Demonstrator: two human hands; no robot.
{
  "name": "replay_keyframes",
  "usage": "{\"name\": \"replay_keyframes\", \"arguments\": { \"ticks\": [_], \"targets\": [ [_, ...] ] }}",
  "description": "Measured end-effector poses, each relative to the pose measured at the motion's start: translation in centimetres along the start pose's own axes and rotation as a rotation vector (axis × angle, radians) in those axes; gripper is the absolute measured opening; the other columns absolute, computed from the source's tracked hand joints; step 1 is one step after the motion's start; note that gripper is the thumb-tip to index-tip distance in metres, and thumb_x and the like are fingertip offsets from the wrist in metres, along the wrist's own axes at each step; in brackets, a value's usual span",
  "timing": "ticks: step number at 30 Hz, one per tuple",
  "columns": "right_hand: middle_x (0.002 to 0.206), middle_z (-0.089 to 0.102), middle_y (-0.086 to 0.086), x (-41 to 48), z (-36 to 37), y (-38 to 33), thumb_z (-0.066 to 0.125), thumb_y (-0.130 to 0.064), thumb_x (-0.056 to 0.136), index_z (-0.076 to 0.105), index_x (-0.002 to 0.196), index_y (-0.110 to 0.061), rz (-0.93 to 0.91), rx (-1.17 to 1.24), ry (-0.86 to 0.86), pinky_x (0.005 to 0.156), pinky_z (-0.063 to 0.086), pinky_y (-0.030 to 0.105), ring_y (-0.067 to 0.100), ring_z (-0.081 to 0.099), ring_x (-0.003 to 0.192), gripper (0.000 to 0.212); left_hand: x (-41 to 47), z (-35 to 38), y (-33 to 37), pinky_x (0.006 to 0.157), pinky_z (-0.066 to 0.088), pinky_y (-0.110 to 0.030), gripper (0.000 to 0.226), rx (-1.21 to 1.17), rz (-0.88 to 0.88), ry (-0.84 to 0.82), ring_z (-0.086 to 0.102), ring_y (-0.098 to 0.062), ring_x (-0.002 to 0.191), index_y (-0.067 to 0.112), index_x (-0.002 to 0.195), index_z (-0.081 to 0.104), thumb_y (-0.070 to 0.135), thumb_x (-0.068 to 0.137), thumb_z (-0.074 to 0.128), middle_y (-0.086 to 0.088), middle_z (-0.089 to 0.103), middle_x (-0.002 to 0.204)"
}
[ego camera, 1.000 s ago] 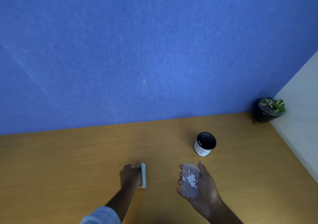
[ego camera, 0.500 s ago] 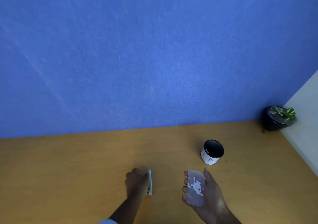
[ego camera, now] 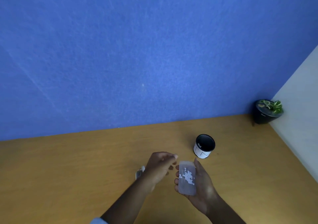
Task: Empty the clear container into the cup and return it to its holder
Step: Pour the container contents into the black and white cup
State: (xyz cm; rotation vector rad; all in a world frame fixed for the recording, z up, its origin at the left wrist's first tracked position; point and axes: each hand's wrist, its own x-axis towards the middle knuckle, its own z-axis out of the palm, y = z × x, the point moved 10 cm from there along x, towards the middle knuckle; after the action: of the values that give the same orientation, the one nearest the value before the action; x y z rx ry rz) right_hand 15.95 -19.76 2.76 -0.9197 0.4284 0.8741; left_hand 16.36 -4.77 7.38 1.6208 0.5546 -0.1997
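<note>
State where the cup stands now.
In the head view, the cup stands upright on the table, right of centre, just beyond the right hand.

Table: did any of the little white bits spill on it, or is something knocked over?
Nothing stands out. The white beads all sit inside the clear container lying in the right hand. None show on the wooden table. The cup and potted plant stand upright.

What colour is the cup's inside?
Black inside the cup, white outside with dark line markings; head view.
</note>
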Motion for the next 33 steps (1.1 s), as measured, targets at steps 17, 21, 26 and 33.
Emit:
{"name": "replay_keyframes", "arguments": {
  "ticks": [17, 21, 26, 33],
  "targets": [
    [0.082, 0.075, 0.022, 1.5, -3.7, -2.8, 0.045, -0.063, 0.105, 0.078, 0.113, 0.001, -0.073, -0.106, 0.142, 0.058, 0.063, 0.042, 0.035, 0.072, 0.061, 0.072, 3.7, 4.5, 1.6, 0.064, 0.056, -0.030, 0.015, 0.166, -0.129, -0.104, 0.072, -0.016, 0.076, 0.006, 0.096, 0.083, 0.018, 0.094, 0.075, -0.003, 0.078, 0.085],
    [0.085, 0.079, 0.016, 1.5, -4.6, -4.9, 0.041, -0.062, 0.107, 0.076, 0.117, -0.004, -0.126, -0.145, 0.175, 0.062, 0.064, 0.043, 0.034, 0.073, 0.067, 0.069, 6.0, 5.5, 2.5, 0.056, 0.051, -0.024, 0.016, 0.205, -0.107, -0.096, 0.070, -0.015, 0.068, 0.003, 0.097, 0.082, 0.017, 0.095, 0.073, -0.002, 0.079, 0.083],
    [0.091, 0.082, 0.014, 1.4, -7.1, -8.5, 0.034, -0.063, 0.108, 0.078, 0.108, -0.012, -0.222, -0.337, 0.356, 0.057, 0.061, 0.038, 0.028, 0.073, 0.071, 0.067, 9.5, 7.0, 5.2, 0.043, 0.047, -0.016, 0.025, 0.261, -0.041, -0.083, 0.065, -0.007, 0.050, 0.015, 0.071, 0.075, 0.011, 0.094, 0.069, -0.001, 0.074, 0.070],
    [0.094, 0.072, 0.001, 1.4, -10.2, -14.3, 0.041, -0.051, 0.110, 0.076, 0.102, -0.021, -0.421, -0.442, 0.569, 0.059, 0.048, 0.033, 0.021, 0.055, 0.070, 0.046, 14.7, 8.9, 8.9, 0.057, 0.047, -0.024, 0.014, 0.289, 0.011, -0.052, 0.065, -0.022, 0.064, -0.001, 0.088, 0.077, 0.010, 0.093, 0.070, -0.013, 0.072, 0.076]
  ]
}}
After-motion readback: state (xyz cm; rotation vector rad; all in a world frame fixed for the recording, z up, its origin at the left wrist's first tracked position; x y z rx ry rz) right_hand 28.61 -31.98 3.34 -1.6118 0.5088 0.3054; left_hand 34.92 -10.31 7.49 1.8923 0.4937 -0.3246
